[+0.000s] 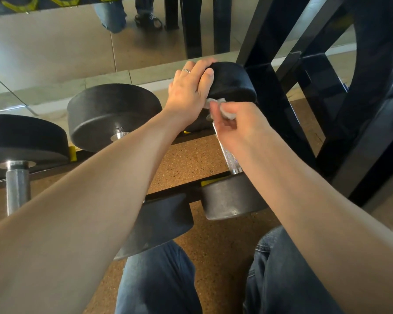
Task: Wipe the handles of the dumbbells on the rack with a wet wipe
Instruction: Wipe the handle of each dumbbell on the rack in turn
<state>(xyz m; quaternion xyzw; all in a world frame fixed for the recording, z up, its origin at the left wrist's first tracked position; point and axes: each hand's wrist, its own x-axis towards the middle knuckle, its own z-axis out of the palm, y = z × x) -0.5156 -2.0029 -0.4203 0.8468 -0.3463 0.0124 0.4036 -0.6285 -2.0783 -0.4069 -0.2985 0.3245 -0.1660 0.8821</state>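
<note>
A small black dumbbell (233, 196) lies on the rack with its knurled steel handle (228, 158) running away from me. My left hand (191, 87) grips the far head (230, 81) of this dumbbell, fingers curled over its top edge. Around the far end of the handle my right hand (236, 123) holds a crumpled white wet wipe (216, 103). Two bigger dumbbells sit to the left, one (114, 114) partly behind my left forearm and one (21, 143) at the frame's edge with its steel handle showing.
A black rack frame (281, 98) with slanted posts rises close on the right. A mirror (66, 53) runs along the wall behind the rack. Brown speckled floor (191, 159) shows under the rails. My knees in blue jeans (159, 279) are at the bottom.
</note>
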